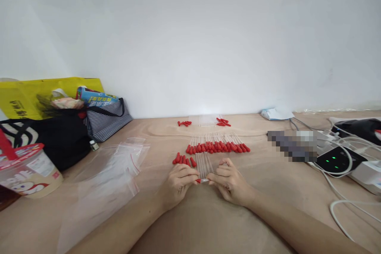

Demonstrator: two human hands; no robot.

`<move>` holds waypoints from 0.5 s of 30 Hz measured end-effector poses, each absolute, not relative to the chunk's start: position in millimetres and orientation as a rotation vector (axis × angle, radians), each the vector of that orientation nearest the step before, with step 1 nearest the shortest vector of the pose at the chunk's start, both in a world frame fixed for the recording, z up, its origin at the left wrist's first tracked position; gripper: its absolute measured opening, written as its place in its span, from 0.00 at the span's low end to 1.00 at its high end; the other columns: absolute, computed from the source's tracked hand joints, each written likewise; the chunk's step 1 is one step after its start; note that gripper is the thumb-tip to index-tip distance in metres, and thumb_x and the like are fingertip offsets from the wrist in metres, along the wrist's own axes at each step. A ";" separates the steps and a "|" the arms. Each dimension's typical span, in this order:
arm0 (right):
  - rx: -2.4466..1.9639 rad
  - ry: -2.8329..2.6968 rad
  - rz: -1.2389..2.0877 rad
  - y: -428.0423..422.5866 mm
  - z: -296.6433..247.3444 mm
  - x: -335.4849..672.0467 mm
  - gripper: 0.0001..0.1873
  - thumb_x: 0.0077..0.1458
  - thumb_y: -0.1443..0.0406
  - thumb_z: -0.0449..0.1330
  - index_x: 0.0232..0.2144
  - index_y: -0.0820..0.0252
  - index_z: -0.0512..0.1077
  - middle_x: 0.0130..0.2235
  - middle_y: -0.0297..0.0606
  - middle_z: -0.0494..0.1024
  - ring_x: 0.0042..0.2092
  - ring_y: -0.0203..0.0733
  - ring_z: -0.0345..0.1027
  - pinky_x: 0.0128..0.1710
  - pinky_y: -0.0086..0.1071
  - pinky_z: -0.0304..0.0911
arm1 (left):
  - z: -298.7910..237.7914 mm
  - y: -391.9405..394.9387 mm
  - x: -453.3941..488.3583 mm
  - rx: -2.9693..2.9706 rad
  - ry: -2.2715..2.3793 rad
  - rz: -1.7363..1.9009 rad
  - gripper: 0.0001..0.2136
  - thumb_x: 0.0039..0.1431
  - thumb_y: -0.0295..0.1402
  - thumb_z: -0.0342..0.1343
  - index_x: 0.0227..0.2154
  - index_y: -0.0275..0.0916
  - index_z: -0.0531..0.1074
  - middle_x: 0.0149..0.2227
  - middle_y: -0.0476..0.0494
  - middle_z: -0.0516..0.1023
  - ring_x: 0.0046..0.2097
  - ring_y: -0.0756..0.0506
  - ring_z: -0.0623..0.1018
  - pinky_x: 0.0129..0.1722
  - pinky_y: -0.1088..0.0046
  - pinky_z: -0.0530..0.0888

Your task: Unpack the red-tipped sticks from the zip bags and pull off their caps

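Both hands meet low over the table's middle. My left hand point(182, 182) is closed in a pinch on a red rubber bulb point(198, 181). My right hand point(228, 182) pinches a clear glass dropper tube point(205, 180), whose end meets the bulb; how deep it sits inside I cannot tell. Just beyond lie several bare glass tubes point(204, 163) side by side, with loose red bulbs point(183, 160) to their left. Behind them is a row of droppers with red bulbs fitted point(218, 147), their tubes pointing away from me.
Near the wall lie more red bulbs point(222, 122) and a clear bag point(205, 120). Clear zip bags point(110, 178) spread at left, near a drink cup point(32, 170), a small bottle point(94, 145) and a striped bag point(108, 117). White cables point(333, 206) and a black device point(336, 160) are at right.
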State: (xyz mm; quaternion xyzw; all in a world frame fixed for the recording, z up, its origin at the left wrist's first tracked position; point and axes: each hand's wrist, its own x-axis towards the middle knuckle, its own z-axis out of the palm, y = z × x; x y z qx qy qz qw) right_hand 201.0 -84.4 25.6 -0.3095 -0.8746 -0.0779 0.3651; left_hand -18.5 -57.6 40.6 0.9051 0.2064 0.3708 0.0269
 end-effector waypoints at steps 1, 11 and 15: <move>-0.816 -2.220 -0.178 -83.4 24.3 203.7 0.13 0.57 0.67 0.46 0.31 0.60 0.70 0.21 0.32 0.65 0.25 0.33 0.57 0.36 0.33 0.53 | 42.0 -55.8 -22.1 2.754 0.698 1.187 0.10 0.59 0.28 0.44 0.31 0.39 0.71 0.33 0.44 0.77 0.36 0.49 0.74 0.37 0.72 0.71; -1.184 -1.946 0.013 -68.2 8.2 207.0 0.20 0.54 0.72 0.44 0.47 0.60 0.64 0.31 0.39 0.68 0.32 0.38 0.64 0.33 0.33 0.64 | 28.5 -17.4 -49.5 2.123 1.628 1.543 0.12 0.53 0.33 0.47 0.37 0.35 0.72 0.35 0.41 0.68 0.34 0.48 0.73 0.34 0.69 0.74; -1.223 -1.927 0.001 -61.9 3.3 205.0 0.20 0.51 0.74 0.45 0.46 0.61 0.66 0.31 0.40 0.67 0.33 0.39 0.64 0.34 0.35 0.65 | 24.4 -5.7 -51.1 1.888 1.763 1.322 0.17 0.48 0.34 0.50 0.41 0.32 0.69 0.30 0.44 0.71 0.29 0.49 0.74 0.30 0.72 0.73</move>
